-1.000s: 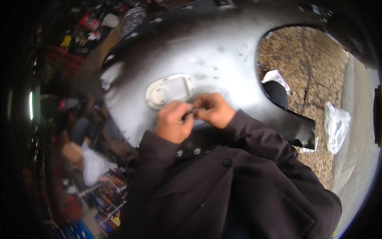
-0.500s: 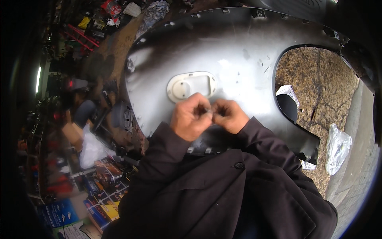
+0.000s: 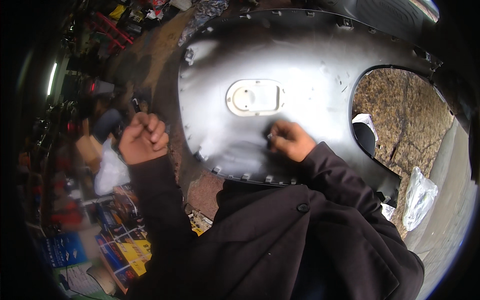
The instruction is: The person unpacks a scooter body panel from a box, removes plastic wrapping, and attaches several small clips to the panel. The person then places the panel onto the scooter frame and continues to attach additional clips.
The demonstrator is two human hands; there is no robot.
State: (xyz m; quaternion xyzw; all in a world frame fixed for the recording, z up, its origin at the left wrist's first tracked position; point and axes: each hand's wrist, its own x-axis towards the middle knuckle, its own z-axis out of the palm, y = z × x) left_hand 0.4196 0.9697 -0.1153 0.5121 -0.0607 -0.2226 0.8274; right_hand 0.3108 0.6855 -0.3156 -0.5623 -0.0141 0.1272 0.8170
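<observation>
Right hand point(image 3: 292, 141) is sitting over the near half of the grey panel point(image 3: 210, 95), fingers pinching nearly closed around a small piece point(image 3: 271, 136), too blurred to identify; contact with panel unclear. Cream oval insert point(image 3: 242, 100) is lying on the panel just beyond and left of those fingers, long axis running left-right like the panel's. Right hand is nearer. Left hand point(image 3: 145, 139) is hanging well apart, past the panel's left edge, fingers half-curled; can't tell if it's holding anything.
</observation>
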